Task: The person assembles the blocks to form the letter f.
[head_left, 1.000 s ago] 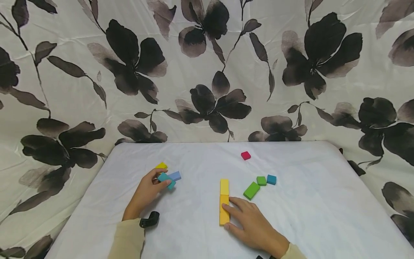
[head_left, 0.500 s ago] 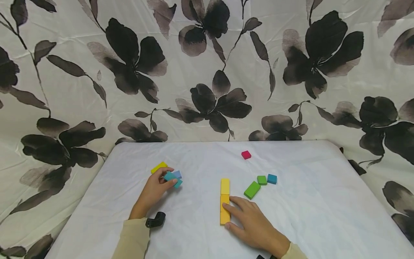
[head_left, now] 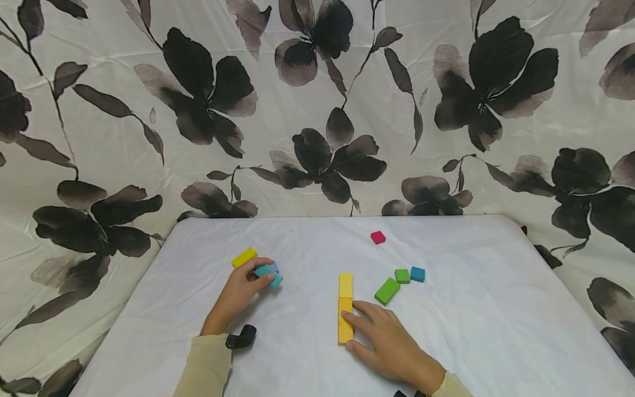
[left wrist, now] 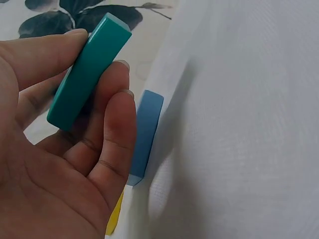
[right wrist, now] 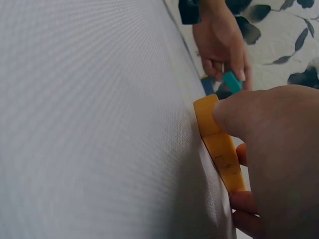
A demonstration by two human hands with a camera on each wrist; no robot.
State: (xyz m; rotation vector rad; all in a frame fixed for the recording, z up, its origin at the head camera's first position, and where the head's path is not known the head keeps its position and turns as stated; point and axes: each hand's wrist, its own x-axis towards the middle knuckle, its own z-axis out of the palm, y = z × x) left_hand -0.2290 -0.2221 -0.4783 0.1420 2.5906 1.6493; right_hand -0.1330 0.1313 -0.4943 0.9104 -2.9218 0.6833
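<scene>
My left hand (head_left: 235,295) pinches a teal block (left wrist: 89,72) between thumb and fingers, tilted and raised above the table. Just behind it lies a light blue block (left wrist: 148,132), partly covered by the fingers. To the left of that sits a bright yellow block (head_left: 245,257). Two orange-yellow blocks stand end to end in a line at the middle: a long near one (head_left: 345,331) and a shorter far one (head_left: 345,285). At the long one, my right hand (head_left: 384,342) has its thumb on the near end and fingertips on its top and right side.
Right of the line lie a long green block (head_left: 387,291), a small green block (head_left: 402,276) and a blue block (head_left: 418,274). A red block (head_left: 378,237) is farther back. White cloth (head_left: 471,331) covers the table; a floral curtain (head_left: 317,110) hangs behind.
My left hand has moved right with the teal block, turning it slightly, and more of the bright yellow block now shows. The right hand stays in place on the orange-yellow block.
</scene>
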